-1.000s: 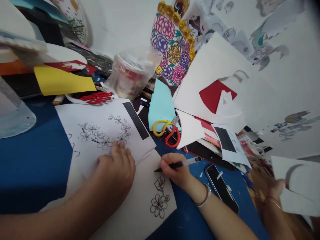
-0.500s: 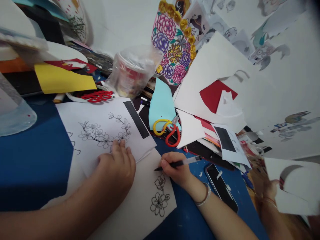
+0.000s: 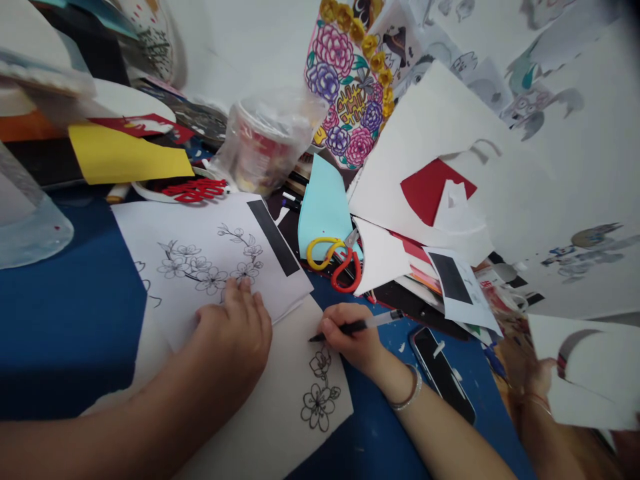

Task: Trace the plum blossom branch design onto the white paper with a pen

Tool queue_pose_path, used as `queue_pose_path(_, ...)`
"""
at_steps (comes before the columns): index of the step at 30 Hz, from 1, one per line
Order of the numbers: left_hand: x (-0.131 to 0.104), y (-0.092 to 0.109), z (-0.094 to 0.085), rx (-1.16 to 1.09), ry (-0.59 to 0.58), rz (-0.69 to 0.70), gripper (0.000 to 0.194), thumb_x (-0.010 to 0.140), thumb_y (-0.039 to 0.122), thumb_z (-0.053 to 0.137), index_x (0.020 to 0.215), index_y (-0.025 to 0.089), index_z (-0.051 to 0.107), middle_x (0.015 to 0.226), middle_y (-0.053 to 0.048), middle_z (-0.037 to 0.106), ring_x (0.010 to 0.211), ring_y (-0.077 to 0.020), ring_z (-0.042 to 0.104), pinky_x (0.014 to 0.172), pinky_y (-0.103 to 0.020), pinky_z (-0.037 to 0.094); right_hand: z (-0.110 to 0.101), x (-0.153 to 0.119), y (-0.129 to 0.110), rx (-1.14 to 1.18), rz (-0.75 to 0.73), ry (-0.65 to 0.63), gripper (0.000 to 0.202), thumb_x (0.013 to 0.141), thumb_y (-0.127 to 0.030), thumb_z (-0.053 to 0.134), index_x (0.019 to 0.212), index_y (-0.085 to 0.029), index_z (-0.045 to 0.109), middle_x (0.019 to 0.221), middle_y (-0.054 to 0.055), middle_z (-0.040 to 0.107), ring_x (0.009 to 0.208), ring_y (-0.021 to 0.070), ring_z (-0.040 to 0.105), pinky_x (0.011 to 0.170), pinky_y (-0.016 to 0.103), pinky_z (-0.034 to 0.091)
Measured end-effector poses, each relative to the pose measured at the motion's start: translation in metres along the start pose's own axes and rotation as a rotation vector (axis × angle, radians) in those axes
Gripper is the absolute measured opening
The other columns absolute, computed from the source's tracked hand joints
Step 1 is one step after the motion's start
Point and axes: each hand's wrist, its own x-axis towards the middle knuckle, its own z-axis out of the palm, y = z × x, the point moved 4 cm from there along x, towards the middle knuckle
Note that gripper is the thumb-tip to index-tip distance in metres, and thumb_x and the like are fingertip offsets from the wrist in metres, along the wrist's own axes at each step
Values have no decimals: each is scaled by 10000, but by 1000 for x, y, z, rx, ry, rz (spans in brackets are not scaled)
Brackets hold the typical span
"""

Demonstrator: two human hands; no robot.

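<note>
My left hand [image 3: 234,333] lies flat with its fingers stretched over the lower part of a printed sheet [image 3: 145,227] that shows flowering branches. That sheet overlaps a larger white paper [image 3: 280,393], which bears flowers drawn in black line [image 3: 319,405] near its right edge. Closed round a black pen [image 3: 361,325] is my right hand [image 3: 350,337], at the right edge of the larger paper. The pen's tip is at the paper, just above the drawn flowers.
Yellow and red scissors [image 3: 334,261] lie beyond my right hand, by a light blue paper [image 3: 324,207]. A phone [image 3: 443,377] rests right of my wrist. A bagged tub [image 3: 263,147] stands at the back. At far right another person's hand [image 3: 543,377] holds white paper [image 3: 600,387].
</note>
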Motion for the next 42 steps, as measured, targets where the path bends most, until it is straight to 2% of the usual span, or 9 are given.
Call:
queue_pose_path(9, 1, -1, -1, 14, 7, -12, 357, 638, 52, 478, 899, -23, 710, 972, -373, 633, 857, -447, 671, 440, -366, 468, -1, -1, -1, -16, -6, -1, 394, 854, -239, 529, 512, -224, 335, 462, -44, 434, 424, 87, 402, 399, 216, 352)
queue_pose_path(12, -1, -1, -1, 15, -14, 13, 359, 653, 44, 475, 917, -19, 709, 973, -371, 635, 863, -443, 671, 446, -359, 467, -1, -2, 0, 4, 1, -3, 376, 852, -217, 530, 522, -225, 349, 475, -39, 449, 431, 92, 411, 407, 226, 351)
queue_pose_path(15, -4, 3, 2, 2, -46, -29, 362, 656, 39, 494, 946, -27, 700, 1021, -382, 616, 909, -471, 650, 471, -388, 465, -1, -2, 1, 2, 6, -15, 356, 837, -202, 533, 528, -229, 359, 484, -34, 464, 430, 98, 418, 406, 231, 350)
queue_pose_path(18, -5, 7, 7, 8, -105, -93, 376, 669, 50, 524, 999, -36, 681, 1092, -394, 583, 979, -501, 615, 520, -431, 465, -1, -3, 4, -30, 24, -12, 379, 839, -231, 526, 520, -235, 321, 465, -40, 425, 432, 104, 413, 415, 236, 361)
queue_pose_path(21, -4, 11, 10, 6, -127, -73, 393, 672, 66, 554, 1031, -50, 664, 1118, -410, 560, 992, -516, 600, 535, -444, 460, -1, -4, 5, -35, 36, -15, 392, 847, -266, 527, 519, -234, 313, 466, -42, 407, 429, 103, 402, 416, 237, 364)
queue_pose_path(32, -1, 6, 5, -7, -36, -85, 342, 683, 18, 494, 956, -39, 692, 1045, -386, 607, 927, -480, 640, 488, -407, 454, -1, -4, 1, -24, 37, -38, 386, 845, -219, 506, 519, -230, 299, 461, -40, 430, 425, 91, 402, 405, 223, 357)
queue_pose_path(37, -3, 7, 7, 3, -82, -119, 361, 705, 9, 472, 996, -38, 680, 1099, -386, 585, 984, -488, 617, 525, -430, 458, -1, -4, 0, -7, 31, -20, 391, 845, -218, 507, 524, -233, 284, 463, -53, 372, 426, 93, 372, 403, 227, 351)
queue_pose_path(42, 0, 5, 3, 9, -43, -68, 356, 689, 8, 460, 950, -21, 700, 1047, -370, 614, 927, -465, 646, 487, -395, 453, -1, -5, 1, -20, 52, -22, 386, 858, -251, 499, 531, -235, 295, 482, -45, 386, 436, 99, 393, 409, 230, 367)
